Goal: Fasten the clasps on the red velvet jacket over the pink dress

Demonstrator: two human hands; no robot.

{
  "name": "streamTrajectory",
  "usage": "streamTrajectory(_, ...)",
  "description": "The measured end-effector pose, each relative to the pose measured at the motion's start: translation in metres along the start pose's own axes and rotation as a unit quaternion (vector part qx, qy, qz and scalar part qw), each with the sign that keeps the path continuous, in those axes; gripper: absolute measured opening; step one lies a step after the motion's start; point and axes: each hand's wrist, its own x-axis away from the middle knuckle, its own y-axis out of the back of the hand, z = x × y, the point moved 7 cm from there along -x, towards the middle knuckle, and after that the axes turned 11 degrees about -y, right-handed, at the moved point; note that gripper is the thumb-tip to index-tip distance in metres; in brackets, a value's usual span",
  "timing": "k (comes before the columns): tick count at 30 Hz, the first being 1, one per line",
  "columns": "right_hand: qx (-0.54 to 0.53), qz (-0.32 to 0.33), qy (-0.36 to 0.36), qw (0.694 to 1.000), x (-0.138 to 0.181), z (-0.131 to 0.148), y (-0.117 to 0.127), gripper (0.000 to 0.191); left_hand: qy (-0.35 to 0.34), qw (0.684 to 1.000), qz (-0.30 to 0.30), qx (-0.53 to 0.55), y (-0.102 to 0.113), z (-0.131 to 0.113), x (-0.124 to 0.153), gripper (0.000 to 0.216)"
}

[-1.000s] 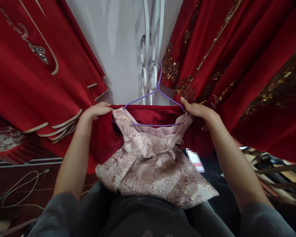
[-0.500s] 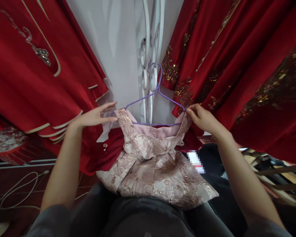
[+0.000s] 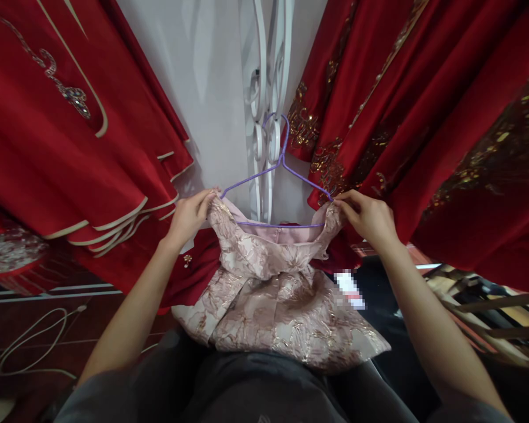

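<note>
A small pink brocade dress [image 3: 273, 299] hangs on a purple wire hanger [image 3: 277, 176], whose hook is caught on a white scrolled metal rack [image 3: 267, 88]. My left hand [image 3: 191, 214] pinches the dress's left shoulder strap at the hanger's left end. My right hand [image 3: 365, 214] is closed on the right shoulder strap at the hanger's right end. A dark red garment [image 3: 194, 267] with a small brooch lies slumped behind and below the pink dress.
Red embroidered gowns [image 3: 62, 135] hang at the left, and more gowns with gold sequin work [image 3: 423, 111] hang at the right. A white wall [image 3: 203, 76] is behind. White cables [image 3: 30, 341] lie on the dark floor at lower left. A metal frame [image 3: 480, 299] sits at lower right.
The red garment held up behind the hanger has dropped down. My left hand went from open fingers to gripping the pink dress's left strap. My right hand stays at the right strap.
</note>
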Motion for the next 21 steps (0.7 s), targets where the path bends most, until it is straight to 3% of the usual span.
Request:
streamTrajectory(2,-0.025,-0.011,-0.015,1.000,-0.001,-0.008,0.002,0.023,0.045,0.997,-0.031,-0.048,0.003,0.009,0.009,0.046)
streamTrajectory(4,-0.051,-0.025,-0.037,0.998,-0.002,-0.018,0.004,0.022,0.091,0.990,-0.019,-0.106,0.004,0.018,0.018,0.045)
streamTrajectory(9,-0.028,-0.014,-0.118,0.993,0.005,-0.044,-0.001,0.017,0.175,0.955,0.135,-0.198,0.002,0.029,0.038,0.046)
streamTrajectory(12,0.017,0.097,-0.174,0.980,0.016,-0.056,-0.019,0.015,0.185,0.927,0.245,-0.214,-0.001,0.025,0.050,0.042)
streamTrajectory(14,0.000,0.203,-0.165,0.965,0.029,-0.053,-0.034,0.016,0.152,0.920,0.306,-0.194,-0.006,0.012,0.055,0.038)
streamTrajectory(16,-0.048,0.259,-0.119,0.957,0.040,-0.039,-0.038,0.015,0.077,0.932,0.331,-0.124,-0.012,-0.012,0.054,0.036)
streamTrajectory(18,-0.090,0.261,-0.072,0.959,0.047,-0.021,-0.030,0.013,-0.023,0.952,0.303,-0.027,-0.014,-0.046,0.045,0.035)
streamTrajectory(21,-0.121,0.219,-0.034,0.968,0.049,0.007,-0.012,0.013,-0.136,0.967,0.208,0.063,-0.012,-0.091,0.024,0.033)
